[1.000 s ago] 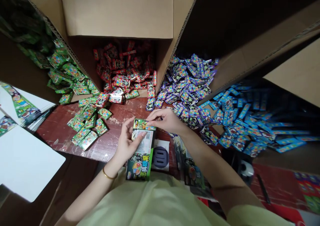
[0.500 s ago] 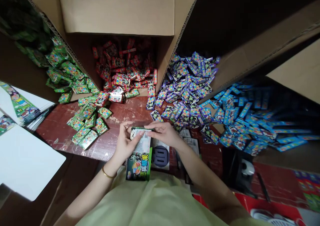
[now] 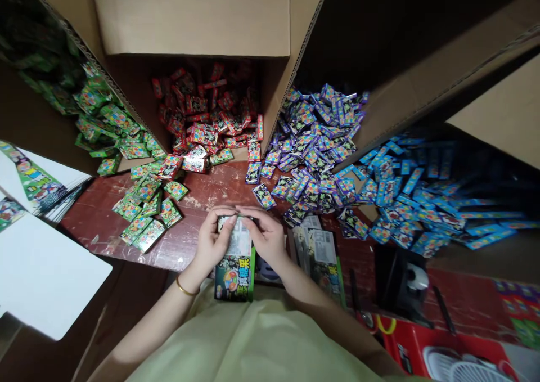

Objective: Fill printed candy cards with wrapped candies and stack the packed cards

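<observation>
Both my left hand (image 3: 215,237) and my right hand (image 3: 266,234) are closed around the far end of a printed candy box (image 3: 234,272), close in front of my body. Its near part shows a black and green print with coloured lettering; a whitish label panel lies under my thumbs. The fingertips meet over the far edge, so that edge is mostly hidden. Just right of my right hand lie more flat printed boxes (image 3: 324,252) of the same look. Beyond my left hand is a small heap of green candy packets (image 3: 147,199).
Cardboard cartons (image 3: 196,16) spill red packets (image 3: 202,112), purple packets (image 3: 312,140) and blue packets (image 3: 400,202) onto the dark red table (image 3: 109,224). White card sheets (image 3: 50,269) lie at the left. A black tape dispenser (image 3: 400,281) and a red tray (image 3: 459,342) are at the right.
My right hand has drawn in toward the left, its fingers now curled over the box's far end beside my left hand. More of the flat boxes at the right shows.
</observation>
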A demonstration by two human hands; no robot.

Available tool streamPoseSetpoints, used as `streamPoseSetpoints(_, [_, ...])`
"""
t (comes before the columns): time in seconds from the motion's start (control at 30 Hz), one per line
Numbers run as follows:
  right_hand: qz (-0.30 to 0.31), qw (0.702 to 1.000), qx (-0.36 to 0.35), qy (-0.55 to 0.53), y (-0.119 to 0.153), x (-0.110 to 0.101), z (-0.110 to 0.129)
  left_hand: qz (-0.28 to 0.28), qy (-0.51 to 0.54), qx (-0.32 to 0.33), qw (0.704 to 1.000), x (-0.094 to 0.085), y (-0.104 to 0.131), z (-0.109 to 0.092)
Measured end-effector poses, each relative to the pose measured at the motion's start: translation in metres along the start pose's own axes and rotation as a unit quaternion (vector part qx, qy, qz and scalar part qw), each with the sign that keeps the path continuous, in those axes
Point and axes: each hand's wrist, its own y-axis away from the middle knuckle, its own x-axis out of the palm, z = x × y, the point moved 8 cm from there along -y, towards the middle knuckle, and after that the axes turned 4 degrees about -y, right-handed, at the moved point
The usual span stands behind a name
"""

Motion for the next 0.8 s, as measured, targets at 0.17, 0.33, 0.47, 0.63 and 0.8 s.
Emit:
streamPoseSetpoints(0.17, [-0.008,0.999,0.049,-0.007,-0.002,-0.003,-0.008,-0.009,0.049,-0.048,0.998,-0.004,0.003,0.007])
streamPoseSetpoints(0.33, [0.019,0.976,0.198,-0.087,-0.017,-0.007,-0.029,0.016,0.018,-0.154,0.988,-0.007,-0.003,0.014])
streamPoseSetpoints(0.47, [0.041,0.954,0.274,-0.117,-0.022,-0.011,-0.037,0.022,0.076,-0.224,0.971,0.000,-0.007,0.023])
streamPoseSetpoints(0.63, [0.046,0.926,0.346,-0.146,-0.016,-0.014,-0.045,0.025,0.092,-0.243,0.965,0.007,-0.010,0.025])
streamPoseSetpoints(0.8, [0.060,0.945,0.299,-0.114,-0.020,-0.018,-0.043,0.028,0.113,-0.244,0.963,0.010,-0.010,0.027])
